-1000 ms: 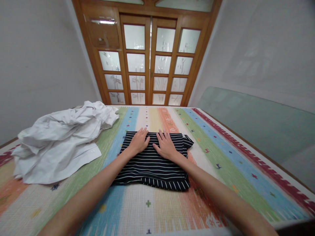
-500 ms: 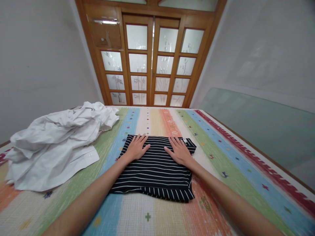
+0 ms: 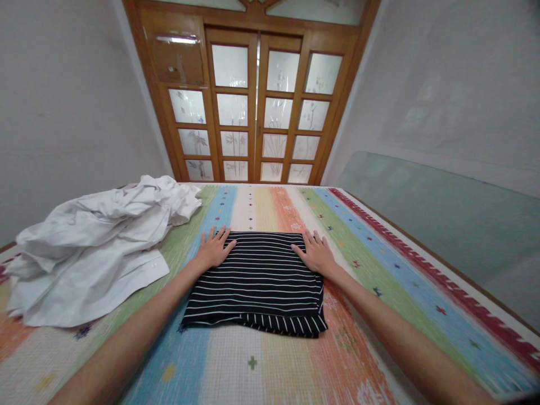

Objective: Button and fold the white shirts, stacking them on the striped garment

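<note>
A folded black garment with thin white stripes (image 3: 261, 275) lies flat on the bed, roughly a rectangle. Along its near edge runs a fold with slanting stripes. My left hand (image 3: 214, 249) rests on its far left corner, fingers spread, palm down. On the far right corner lies my right hand (image 3: 316, 254), also open, with its thumb pointing inward over the cloth. Both hands partly hide the garment's side edges.
A crumpled white shirt (image 3: 97, 247) lies at the left of the striped bed cover (image 3: 253, 365). A pale green panel (image 3: 422, 208) lines the bed's right side. Wooden doors with glass panes (image 3: 257, 107) stand beyond the far edge, between grey-white walls.
My hands have slid apart, from the garment's upper part to its two far corners. The far right flap with a white tag, which stuck out earlier, no longer shows.
</note>
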Motion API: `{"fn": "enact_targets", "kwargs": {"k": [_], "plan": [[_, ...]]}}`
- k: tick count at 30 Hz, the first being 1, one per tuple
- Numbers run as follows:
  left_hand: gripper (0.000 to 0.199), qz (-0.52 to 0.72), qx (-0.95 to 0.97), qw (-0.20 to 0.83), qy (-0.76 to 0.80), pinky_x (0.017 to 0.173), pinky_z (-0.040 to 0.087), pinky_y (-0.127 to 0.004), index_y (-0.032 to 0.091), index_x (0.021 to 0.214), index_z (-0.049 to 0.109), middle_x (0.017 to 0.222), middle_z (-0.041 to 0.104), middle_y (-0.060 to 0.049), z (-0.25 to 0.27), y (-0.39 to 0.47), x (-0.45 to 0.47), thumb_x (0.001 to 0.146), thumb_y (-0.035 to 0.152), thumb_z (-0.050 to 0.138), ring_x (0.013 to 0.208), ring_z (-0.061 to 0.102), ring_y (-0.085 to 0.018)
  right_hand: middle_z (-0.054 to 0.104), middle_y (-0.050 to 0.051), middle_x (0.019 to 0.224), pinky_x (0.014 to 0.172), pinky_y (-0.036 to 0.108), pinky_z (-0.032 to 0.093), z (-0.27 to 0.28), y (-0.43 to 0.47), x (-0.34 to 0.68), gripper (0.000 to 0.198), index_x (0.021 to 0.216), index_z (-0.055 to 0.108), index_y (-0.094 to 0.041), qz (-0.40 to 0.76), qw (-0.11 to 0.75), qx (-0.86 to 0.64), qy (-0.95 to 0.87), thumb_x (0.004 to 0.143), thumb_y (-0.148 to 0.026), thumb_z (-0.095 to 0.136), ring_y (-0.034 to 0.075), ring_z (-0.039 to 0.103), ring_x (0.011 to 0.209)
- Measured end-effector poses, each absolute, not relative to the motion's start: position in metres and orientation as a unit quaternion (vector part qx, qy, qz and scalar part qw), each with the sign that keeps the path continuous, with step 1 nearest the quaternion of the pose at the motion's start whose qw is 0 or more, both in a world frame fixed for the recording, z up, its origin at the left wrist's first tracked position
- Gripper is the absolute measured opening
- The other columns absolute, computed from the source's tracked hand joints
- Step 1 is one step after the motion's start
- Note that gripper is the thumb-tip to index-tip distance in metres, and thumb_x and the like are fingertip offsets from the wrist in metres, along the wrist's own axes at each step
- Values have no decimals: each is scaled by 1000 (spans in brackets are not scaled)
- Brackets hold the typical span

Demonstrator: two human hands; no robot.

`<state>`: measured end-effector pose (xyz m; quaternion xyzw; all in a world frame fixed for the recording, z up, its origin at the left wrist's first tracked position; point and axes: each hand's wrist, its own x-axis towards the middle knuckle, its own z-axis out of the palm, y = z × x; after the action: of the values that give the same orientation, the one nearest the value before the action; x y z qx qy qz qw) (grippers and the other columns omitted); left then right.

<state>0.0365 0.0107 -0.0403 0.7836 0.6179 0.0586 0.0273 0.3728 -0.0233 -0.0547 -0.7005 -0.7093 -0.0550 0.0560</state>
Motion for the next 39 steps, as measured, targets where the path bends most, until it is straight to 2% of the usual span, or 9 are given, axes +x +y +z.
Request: {"fn": "enact_targets", "kwargs": {"k": [3,6,11,13,16,23,29,35,39], "plan": [[65,68,792,-9,607,114,9,-67,16,152,26,157,29,-12,-31,13,46,96,48,31,147,10,-40,24,19,157,118,54,10,-45,-27,357,82,148,35,-1,-116,57,-681,-721,94,-62,24,38,12,147],[62,115,817,14,565,115,16,-62,15,152,26,156,31,-13,-21,20,62,97,42,32,147,15,-37,21,18,159,119,53,8,-34,-41,325,78,149,32,-2,-123,94,-616,-773,95,-59,24,36,9,148],[50,182,900,61,392,116,30,-37,14,142,43,148,47,-11,-22,25,96,99,36,29,141,35,-22,25,17,157,120,46,15,-25,-94,260,79,147,36,-3,27,76,-424,-902,97,-61,19,29,14,148],[46,180,921,53,341,115,31,-36,14,137,48,144,51,-11,-30,24,105,99,34,30,138,41,-20,25,17,157,120,45,17,-24,-116,243,78,150,31,-4,86,59,-358,-928,97,-61,19,28,16,147],[44,189,929,32,318,114,33,-38,16,136,50,143,52,-11,-43,24,110,100,32,29,134,45,-20,20,17,158,121,46,9,-22,-138,235,79,151,25,-3,113,73,-306,-942,97,-61,27,27,11,148],[40,182,904,3,387,104,43,-37,18,126,56,127,65,-10,-48,35,99,101,36,30,117,60,-21,28,9,158,122,41,9,-30,-137,254,57,151,29,-13,118,83,-274,-951,103,-42,26,19,13,148],[34,160,868,-10,469,96,45,-35,19,118,59,119,67,-10,-41,32,81,100,32,33,110,62,-22,33,5,156,122,41,15,-34,-124,291,50,151,32,-18,110,89,-255,-957,102,-29,34,15,19,147],[32,115,823,-35,555,88,47,-38,17,106,63,109,69,-13,-32,8,57,100,30,34,101,64,-26,33,3,155,119,48,21,-42,-104,354,66,150,33,-26,71,74,-304,-947,88,-5,41,17,21,146],[30,73,819,-48,567,88,47,-38,15,111,62,107,68,-15,-24,-20,47,97,22,36,102,62,-27,34,3,155,118,53,24,-50,-84,403,74,149,36,-28,11,62,-381,-922,81,1,39,21,24,145]]}}
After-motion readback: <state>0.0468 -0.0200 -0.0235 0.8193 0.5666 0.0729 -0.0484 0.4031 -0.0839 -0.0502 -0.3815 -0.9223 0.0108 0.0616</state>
